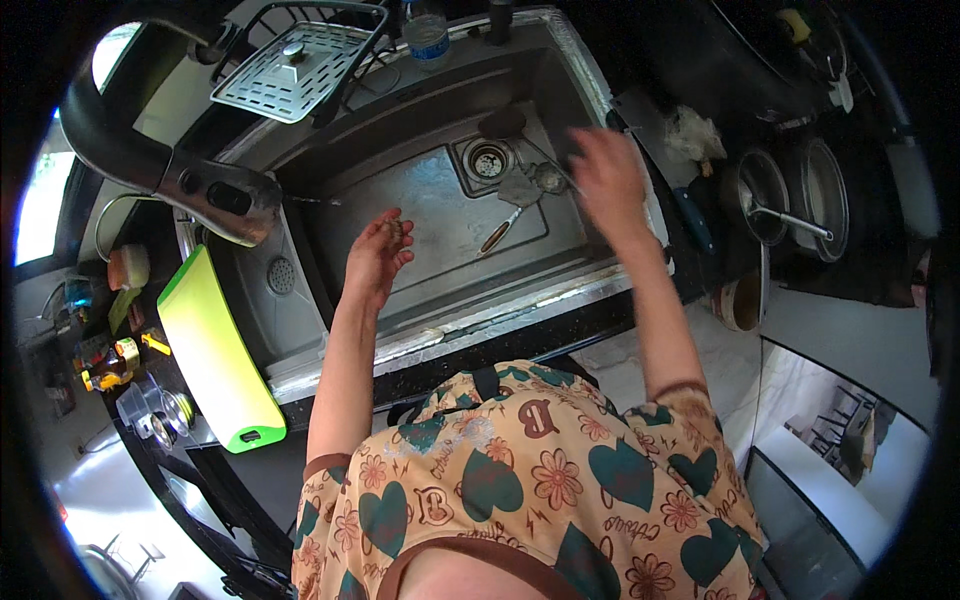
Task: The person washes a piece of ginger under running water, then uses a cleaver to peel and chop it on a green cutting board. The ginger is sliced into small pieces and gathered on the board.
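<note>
A wide metal sink (pixel 420 290) lies before me. Above its left part is my left hand (pixel 380 255), palm turned up and fingers curled around something small and pale that I cannot make out. My right hand (pixel 610 185) hangs over the right side, blurred, fingers stretched out and seemingly holding nothing. Near it on the sink floor rest a round scouring pad (pixel 550 179) and a flat grey-bladed tool with a wooden handle (pixel 495 236). The drain (pixel 488 161) has light bits in it, and a dark round piece (pixel 502 123) lies behind it.
A large black and steel faucet (pixel 220 195) reaches in from the left. Beside the small basin stands a bright green board (pixel 215 345). Behind the sink are a slotted metal tray (pixel 293 75) and a plastic bottle (pixel 427 40). Pots (pixel 762 190) stand at the right.
</note>
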Action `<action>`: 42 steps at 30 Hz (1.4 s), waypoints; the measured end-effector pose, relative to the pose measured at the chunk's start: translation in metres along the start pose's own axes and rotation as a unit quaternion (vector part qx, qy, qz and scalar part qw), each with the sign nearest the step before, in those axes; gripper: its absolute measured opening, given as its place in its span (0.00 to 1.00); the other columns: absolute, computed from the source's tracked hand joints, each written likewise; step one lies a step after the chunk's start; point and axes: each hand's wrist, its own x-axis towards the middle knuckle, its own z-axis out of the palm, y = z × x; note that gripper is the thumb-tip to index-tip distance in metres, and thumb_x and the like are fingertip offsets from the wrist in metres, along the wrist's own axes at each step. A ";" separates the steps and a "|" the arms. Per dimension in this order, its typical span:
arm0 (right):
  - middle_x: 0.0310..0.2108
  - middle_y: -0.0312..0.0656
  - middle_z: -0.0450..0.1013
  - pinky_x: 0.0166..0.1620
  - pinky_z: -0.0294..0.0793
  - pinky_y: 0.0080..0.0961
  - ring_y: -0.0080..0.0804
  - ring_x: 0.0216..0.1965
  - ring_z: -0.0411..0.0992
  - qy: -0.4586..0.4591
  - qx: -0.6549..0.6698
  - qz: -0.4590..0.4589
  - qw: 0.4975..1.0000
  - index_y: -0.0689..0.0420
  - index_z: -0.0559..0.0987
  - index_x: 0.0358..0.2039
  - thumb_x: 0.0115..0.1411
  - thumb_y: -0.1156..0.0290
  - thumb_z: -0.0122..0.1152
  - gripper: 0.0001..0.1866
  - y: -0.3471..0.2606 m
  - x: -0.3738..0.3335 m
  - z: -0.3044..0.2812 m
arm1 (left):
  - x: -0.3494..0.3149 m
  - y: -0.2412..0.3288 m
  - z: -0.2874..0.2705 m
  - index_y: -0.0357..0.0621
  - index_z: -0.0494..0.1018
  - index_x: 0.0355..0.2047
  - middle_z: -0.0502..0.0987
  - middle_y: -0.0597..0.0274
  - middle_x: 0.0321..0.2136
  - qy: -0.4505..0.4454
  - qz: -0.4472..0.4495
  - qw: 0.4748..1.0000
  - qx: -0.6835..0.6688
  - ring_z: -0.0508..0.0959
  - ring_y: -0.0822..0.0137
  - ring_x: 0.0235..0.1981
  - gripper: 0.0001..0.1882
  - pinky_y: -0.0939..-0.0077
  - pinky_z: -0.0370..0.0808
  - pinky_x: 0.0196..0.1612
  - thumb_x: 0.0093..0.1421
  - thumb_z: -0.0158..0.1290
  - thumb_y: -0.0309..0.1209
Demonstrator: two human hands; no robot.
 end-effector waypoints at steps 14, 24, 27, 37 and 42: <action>0.41 0.52 0.72 0.45 0.73 0.44 0.54 0.43 0.72 -0.039 -0.159 0.237 0.958 0.58 0.70 0.51 0.50 0.72 0.62 0.26 0.120 -0.047 -0.053 | -0.020 -0.006 -0.011 0.46 0.70 0.51 0.79 0.62 0.41 -0.032 -0.027 0.999 0.019 0.72 0.76 0.32 0.18 0.83 0.69 0.32 0.62 0.55 0.35; 0.21 0.36 0.67 0.22 0.67 0.25 0.23 0.17 0.64 0.085 0.376 0.354 0.852 0.60 0.71 0.44 0.60 0.74 0.56 0.12 0.051 -0.081 -0.080 | -0.034 -0.014 -0.038 0.45 0.68 0.55 0.76 0.57 0.44 -0.057 -0.019 0.991 -0.117 0.74 0.73 0.34 0.18 0.80 0.74 0.39 0.65 0.50 0.32; 0.17 0.37 0.67 0.22 0.68 0.25 0.24 0.17 0.65 0.115 0.347 0.308 0.878 0.61 0.71 0.40 0.62 0.70 0.57 0.10 -0.003 -0.097 -0.062 | -0.044 -0.012 -0.041 0.42 0.65 0.57 0.74 0.55 0.47 -0.064 -0.015 0.986 -0.156 0.75 0.70 0.37 0.20 0.75 0.76 0.43 0.66 0.49 0.31; 0.39 0.47 0.71 0.36 0.75 0.28 0.39 0.35 0.73 -0.133 0.246 -0.039 0.959 0.64 0.76 0.44 0.54 0.81 0.59 0.15 -0.154 -0.094 0.017 | -0.090 -0.008 -0.069 0.40 0.63 0.58 0.73 0.49 0.51 -0.116 0.024 0.967 -0.225 0.77 0.61 0.44 0.21 0.69 0.78 0.48 0.65 0.47 0.29; 0.44 0.48 0.73 0.39 0.78 0.31 0.42 0.39 0.76 -0.075 0.243 -0.272 0.928 0.61 0.77 0.47 0.38 0.89 0.52 0.30 -0.216 -0.071 0.026 | -0.128 -0.002 -0.070 0.41 0.65 0.56 0.74 0.49 0.49 -0.074 0.054 0.959 -0.268 0.76 0.58 0.49 0.22 0.64 0.73 0.54 0.67 0.42 0.40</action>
